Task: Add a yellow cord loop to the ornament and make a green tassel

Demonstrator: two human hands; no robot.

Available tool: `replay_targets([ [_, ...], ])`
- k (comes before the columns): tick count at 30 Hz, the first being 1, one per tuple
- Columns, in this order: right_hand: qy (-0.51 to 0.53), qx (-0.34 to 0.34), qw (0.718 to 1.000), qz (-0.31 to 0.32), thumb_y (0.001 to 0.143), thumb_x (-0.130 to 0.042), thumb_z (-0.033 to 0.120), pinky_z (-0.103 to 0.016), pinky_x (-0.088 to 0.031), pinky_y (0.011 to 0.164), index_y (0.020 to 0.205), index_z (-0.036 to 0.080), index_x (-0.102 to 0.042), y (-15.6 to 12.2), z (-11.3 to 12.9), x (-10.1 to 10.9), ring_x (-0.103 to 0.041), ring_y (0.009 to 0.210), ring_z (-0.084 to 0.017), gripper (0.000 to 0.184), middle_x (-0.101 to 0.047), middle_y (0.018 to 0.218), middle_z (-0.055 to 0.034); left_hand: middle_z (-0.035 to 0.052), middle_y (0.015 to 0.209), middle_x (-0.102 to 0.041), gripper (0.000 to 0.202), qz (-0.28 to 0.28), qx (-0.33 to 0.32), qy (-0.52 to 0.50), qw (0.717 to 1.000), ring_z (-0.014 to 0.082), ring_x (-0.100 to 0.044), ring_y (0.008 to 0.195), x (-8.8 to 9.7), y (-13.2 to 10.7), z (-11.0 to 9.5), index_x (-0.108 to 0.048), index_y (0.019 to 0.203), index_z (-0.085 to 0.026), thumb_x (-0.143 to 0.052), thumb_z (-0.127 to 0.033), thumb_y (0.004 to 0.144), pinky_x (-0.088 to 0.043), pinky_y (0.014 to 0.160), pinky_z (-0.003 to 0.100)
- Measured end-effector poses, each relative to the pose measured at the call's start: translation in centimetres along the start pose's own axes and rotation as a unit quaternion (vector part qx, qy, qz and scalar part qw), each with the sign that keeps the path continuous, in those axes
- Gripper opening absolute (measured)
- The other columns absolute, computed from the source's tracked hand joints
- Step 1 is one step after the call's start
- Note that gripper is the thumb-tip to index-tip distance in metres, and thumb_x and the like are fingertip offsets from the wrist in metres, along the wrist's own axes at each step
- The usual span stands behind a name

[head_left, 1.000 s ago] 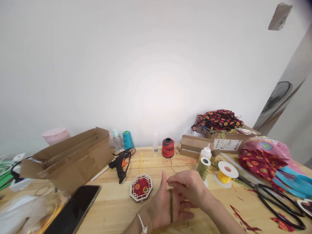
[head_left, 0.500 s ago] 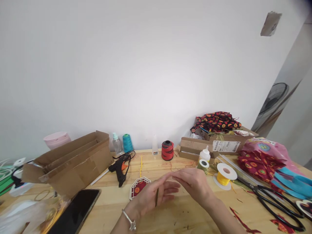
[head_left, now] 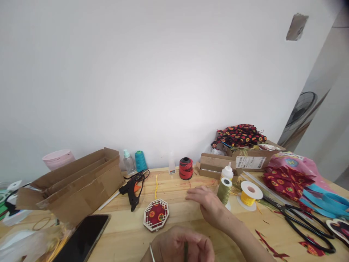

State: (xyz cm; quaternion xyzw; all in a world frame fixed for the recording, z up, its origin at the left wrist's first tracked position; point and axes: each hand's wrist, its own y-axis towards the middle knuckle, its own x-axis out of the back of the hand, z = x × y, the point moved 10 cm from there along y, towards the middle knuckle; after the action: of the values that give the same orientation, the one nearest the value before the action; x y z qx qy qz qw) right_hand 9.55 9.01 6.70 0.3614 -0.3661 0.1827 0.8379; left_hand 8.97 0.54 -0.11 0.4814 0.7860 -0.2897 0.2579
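Left grip [head_left: 174, 244] is cupping loosely, green thread [head_left: 185, 251] crossing its palm; right grip [head_left: 208, 204] is hovering beside olive thread spool [head_left: 224, 193], pinch unclear.

Pendant [head_left: 156, 214] between phone [head_left: 84, 238] and right hand [head_left: 208, 204]

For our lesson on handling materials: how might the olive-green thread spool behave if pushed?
The olive-green thread spool would probably tip easily, standing upright and narrow. Once down, its round body would likely roll. Its smooth-looking sides could feel slightly slippery.
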Motion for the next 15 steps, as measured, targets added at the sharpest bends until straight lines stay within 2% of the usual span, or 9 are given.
replay_targets([
  [2, 0.146, -0.018, 0.989, -0.004, 0.050, -0.032, -0.006, -0.036, -0.031, 0.093, 0.107, 0.022, -0.054, -0.1, 0.4, 0.3, -0.042, 0.110, -0.016, 0.067, -0.051, 0.118, -0.0032, 0.0078, 0.060, -0.059, 0.032, 0.038, -0.054, -0.060, 0.996, 0.0124, -0.052, 0.051, -0.8, 0.1, -1.0, -0.058, 0.065, -0.010, -0.038, -0.034, 0.069, -0.035, 0.045, 0.020],
  [3, 0.228, -0.034, 0.973, 0.005, 0.048, -0.031, -0.005, -0.036, -0.027, 0.096, 0.109, 0.022, -0.052, -0.2, 0.7, 0.1, -0.038, 0.114, -0.015, 0.070, -0.048, 0.121, -0.0016, 0.0088, 0.060, -0.060, 0.032, 0.057, -0.089, -0.081, 0.991, 0.0134, -0.054, 0.051, -1.1, 0.0, -1.8, -0.057, 0.067, -0.011, -0.036, -0.034, 0.070, -0.035, 0.045, 0.021],
  [5, 0.373, -0.075, 0.924, 0.042, 0.051, -0.031, -0.003, -0.035, -0.026, 0.098, 0.111, 0.024, -0.050, -0.2, 1.3, -0.9, -0.037, 0.115, -0.014, 0.069, -0.048, 0.122, 0.0005, 0.0087, 0.057, -0.060, 0.032, 0.096, -0.152, -0.110, 0.977, 0.0136, -0.054, 0.046, -1.6, -0.4, -3.3, -0.056, 0.072, -0.013, -0.031, -0.032, 0.073, -0.035, 0.041, 0.020],
  [7, 0.448, -0.116, 0.884, 0.072, 0.061, -0.034, 0.000, -0.034, -0.030, 0.095, 0.109, 0.024, -0.052, -0.3, 1.7, -2.3, -0.041, 0.112, -0.016, 0.057, -0.050, 0.119, -0.0003, 0.0072, 0.053, -0.059, 0.032, 0.120, -0.195, -0.134, 0.964, 0.0130, -0.053, 0.041, -1.7, -0.9, -4.5, -0.055, 0.074, -0.016, -0.027, -0.031, 0.076, -0.038, 0.040, 0.021],
  [9, 0.462, -0.139, 0.871, 0.094, 0.071, -0.040, 0.010, -0.034, -0.036, 0.088, 0.103, 0.023, -0.055, -0.5, 2.0, -3.5, -0.049, 0.103, -0.018, 0.037, -0.057, 0.109, -0.0019, 0.0059, 0.054, -0.058, 0.031, 0.116, -0.218, -0.165, 0.955, 0.0119, -0.052, 0.040, -1.3, -1.3, -5.3, -0.054, 0.074, -0.017, -0.026, -0.030, 0.077, -0.044, 0.043, 0.026],
  [11, 0.455, -0.147, 0.871, 0.110, 0.076, -0.045, 0.021, -0.032, -0.042, 0.078, 0.097, 0.022, -0.057, -0.7, 2.2, -4.1, -0.056, 0.087, -0.017, 0.024, -0.062, 0.092, -0.0016, 0.0051, 0.056, -0.057, 0.030, 0.103, -0.241, -0.194, 0.945, 0.0107, -0.052, 0.042, -0.6, -1.9, -6.1, -0.055, 0.075, -0.017, -0.026, -0.028, 0.078, -0.048, 0.048, 0.030],
  [13, 0.444, -0.143, 0.872, 0.148, 0.076, -0.048, 0.028, -0.027, -0.044, 0.064, 0.093, 0.023, -0.058, -1.0, 2.8, -4.4, -0.057, 0.069, -0.015, 0.021, -0.063, 0.076, 0.0000, 0.0042, 0.057, -0.057, 0.028, 0.094, -0.273, -0.217, 0.933, 0.0095, -0.053, 0.044, 0.0, -2.8, -7.2, -0.055, 0.077, -0.017, -0.028, -0.025, 0.078, -0.049, 0.050, 0.030],
  [15, 0.397, -0.128, 0.883, 0.216, 0.073, -0.054, 0.031, -0.022, -0.040, 0.050, 0.089, 0.023, -0.061, -1.6, 3.5, -4.5, -0.050, 0.053, -0.011, 0.020, -0.059, 0.063, 0.0015, 0.0029, 0.058, -0.056, 0.027, 0.092, -0.314, -0.241, 0.914, 0.0084, -0.054, 0.046, 0.5, -4.1, -8.5, -0.054, 0.077, -0.016, -0.027, -0.022, 0.080, -0.050, 0.052, 0.028],
])
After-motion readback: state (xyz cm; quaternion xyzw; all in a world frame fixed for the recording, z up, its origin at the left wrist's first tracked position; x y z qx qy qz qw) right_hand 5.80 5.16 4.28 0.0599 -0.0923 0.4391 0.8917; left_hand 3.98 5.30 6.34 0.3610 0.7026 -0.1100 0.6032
